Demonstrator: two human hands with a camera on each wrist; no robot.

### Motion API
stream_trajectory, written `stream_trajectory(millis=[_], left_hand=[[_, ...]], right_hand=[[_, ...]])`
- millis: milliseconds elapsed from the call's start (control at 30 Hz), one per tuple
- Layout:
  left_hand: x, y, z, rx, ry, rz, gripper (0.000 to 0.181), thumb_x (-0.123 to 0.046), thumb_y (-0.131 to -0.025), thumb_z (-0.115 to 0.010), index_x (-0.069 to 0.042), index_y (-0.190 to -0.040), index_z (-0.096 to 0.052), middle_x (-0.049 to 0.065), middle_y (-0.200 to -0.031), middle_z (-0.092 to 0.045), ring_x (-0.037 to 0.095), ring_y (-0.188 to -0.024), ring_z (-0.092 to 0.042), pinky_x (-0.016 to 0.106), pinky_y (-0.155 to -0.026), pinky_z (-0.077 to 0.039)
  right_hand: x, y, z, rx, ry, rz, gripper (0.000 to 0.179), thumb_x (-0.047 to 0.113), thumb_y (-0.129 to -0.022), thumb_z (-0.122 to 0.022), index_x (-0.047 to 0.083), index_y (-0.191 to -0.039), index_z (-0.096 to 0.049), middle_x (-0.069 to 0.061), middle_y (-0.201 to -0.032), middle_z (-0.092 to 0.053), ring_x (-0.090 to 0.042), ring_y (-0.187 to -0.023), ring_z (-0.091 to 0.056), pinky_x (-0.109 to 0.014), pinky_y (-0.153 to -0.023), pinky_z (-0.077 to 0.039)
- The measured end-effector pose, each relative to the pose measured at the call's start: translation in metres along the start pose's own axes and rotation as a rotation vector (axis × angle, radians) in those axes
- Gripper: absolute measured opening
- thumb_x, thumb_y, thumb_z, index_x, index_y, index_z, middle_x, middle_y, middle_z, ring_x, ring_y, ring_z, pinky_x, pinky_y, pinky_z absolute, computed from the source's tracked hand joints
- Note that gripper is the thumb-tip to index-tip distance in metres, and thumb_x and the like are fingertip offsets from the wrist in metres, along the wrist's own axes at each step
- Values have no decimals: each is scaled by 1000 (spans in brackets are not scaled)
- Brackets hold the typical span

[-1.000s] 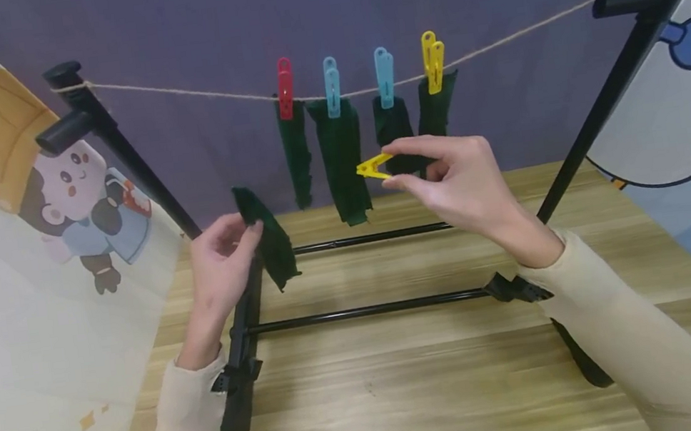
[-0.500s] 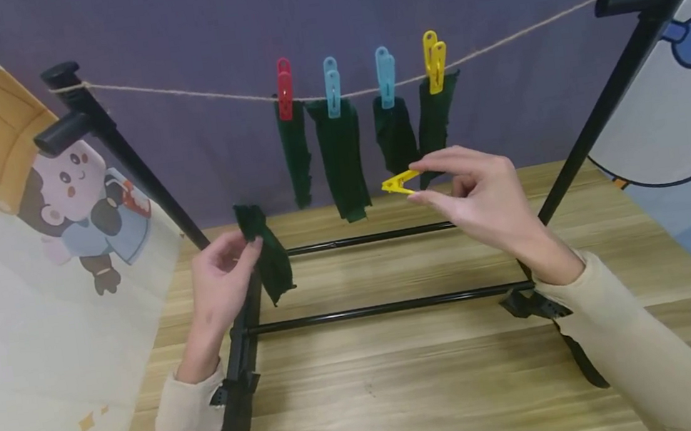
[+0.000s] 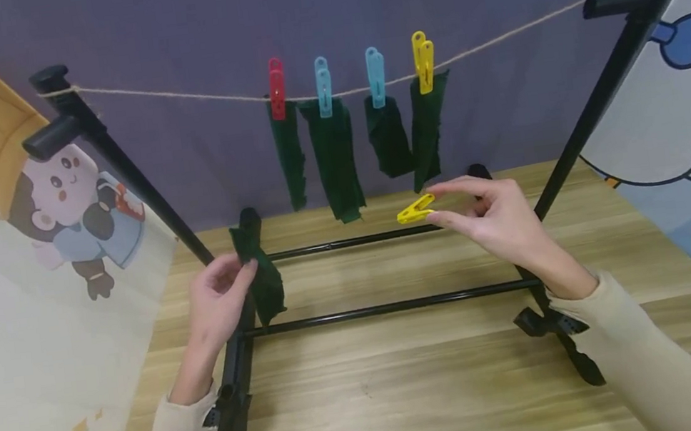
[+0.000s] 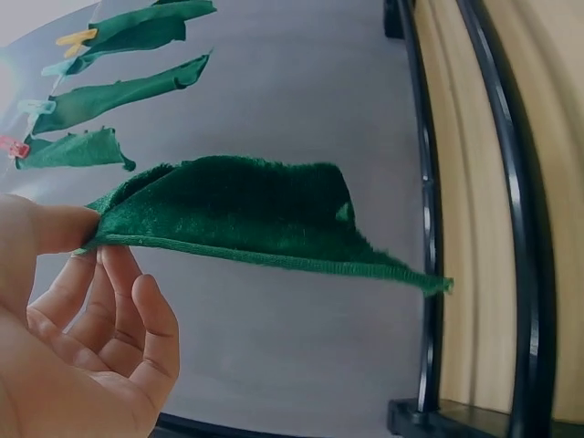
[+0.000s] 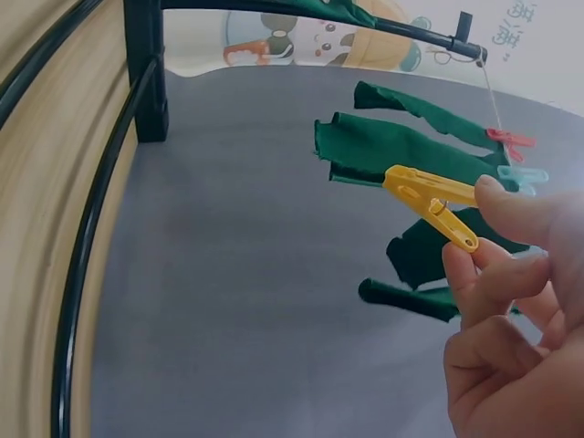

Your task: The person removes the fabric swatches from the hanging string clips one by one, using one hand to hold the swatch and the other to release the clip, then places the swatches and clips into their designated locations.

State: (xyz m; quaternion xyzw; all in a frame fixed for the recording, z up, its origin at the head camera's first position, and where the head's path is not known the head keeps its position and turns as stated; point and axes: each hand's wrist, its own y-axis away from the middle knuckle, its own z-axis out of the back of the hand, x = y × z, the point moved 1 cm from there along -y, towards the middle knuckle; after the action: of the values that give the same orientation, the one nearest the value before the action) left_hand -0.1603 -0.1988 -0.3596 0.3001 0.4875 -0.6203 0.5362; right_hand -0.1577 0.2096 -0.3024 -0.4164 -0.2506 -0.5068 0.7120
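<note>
My left hand [image 3: 220,299] pinches a strip of dark green cloth [image 4: 228,210] near its top end, and the strip hangs down beside the rack's left post. Between the thumb and fingers of my right hand [image 3: 495,219] is a yellow clothespin [image 5: 429,196], held by its handle ends below the hanging strips. Up on the string [image 3: 175,93], a red clothespin [image 3: 277,91], two light blue clothespins [image 3: 323,89] and another yellow clothespin [image 3: 425,65] hold several green cloth strips [image 3: 335,159].
A black rack [image 3: 136,176] stands on the wood-grain table [image 3: 366,385], with two low crossbars [image 3: 389,306] between its sides. A purple-grey backdrop [image 3: 181,34] rises behind. Walls with cartoon prints [image 3: 83,190] flank it.
Both hands have lowered, the left with its cloth strip, the right with the yellow clothespin while also shifting right. The clothespin's handle ends are now closer together. The view has shifted slightly.
</note>
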Motion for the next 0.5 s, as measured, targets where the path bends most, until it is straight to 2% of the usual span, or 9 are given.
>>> stream_trajectory(millis=[67, 133, 233, 300, 400, 500], left_hand=[[4, 3, 2, 6, -2, 11, 18, -12, -104, -68, 3, -111, -75, -19, -85, -69, 5, -77, -62, 19, -72, -51], [10, 5, 3, 19, -7, 18, 18, -13, -105, -68, 3, -111, -75, -18, -85, -69, 5, -76, -62, 19, -71, -51], [17, 9, 4, 40, -30, 35, 19, -14, -105, -68, 1, -112, -75, -17, -85, -69, 5, -76, -63, 20, -69, -51], [21, 12, 4, 50, -40, 56, 19, -15, -105, -68, 0, -113, -75, -17, -85, -69, 5, -75, -63, 20, -69, -52], [25, 15, 4, 60, -50, 97, 20, -16, -105, -68, 0, -115, -75, -18, -85, -70, 4, -75, -64, 21, -69, -55], [29, 16, 4, 77, -49, 128, 22, -17, -106, -68, 1, -117, -74, -19, -85, -71, 3, -76, -66, 23, -70, -57]], right_hand=[[-4, 2, 2, 4, 8, -19, 34, 23, -95, -84, 20, -128, -78, 9, -100, -72, -14, -39, -27, -31, -38, -27], [-8, 5, 3, 12, 11, -42, 35, 25, -95, -84, 21, -129, -78, 10, -79, -65, -14, -39, -27, -31, -37, -26], [-14, 8, 5, 30, 8, -81, 36, 27, -96, -83, 21, -131, -77, 11, -56, -42, -14, -38, -26, -31, -36, -25], [-17, 10, 6, 42, 8, -102, 37, 27, -96, -83, 19, -132, -77, 10, -48, -31, -14, -37, -26, -31, -36, -25], [-23, 13, 8, 51, 10, -111, 38, 26, -96, -82, 16, -132, -76, 12, -48, -45, -11, -37, -28, -31, -36, -26], [-30, 16, 10, 54, 20, -107, 36, 23, -97, -82, 14, -131, -76, 11, -56, -60, -8, -38, -28, -31, -36, -27]])
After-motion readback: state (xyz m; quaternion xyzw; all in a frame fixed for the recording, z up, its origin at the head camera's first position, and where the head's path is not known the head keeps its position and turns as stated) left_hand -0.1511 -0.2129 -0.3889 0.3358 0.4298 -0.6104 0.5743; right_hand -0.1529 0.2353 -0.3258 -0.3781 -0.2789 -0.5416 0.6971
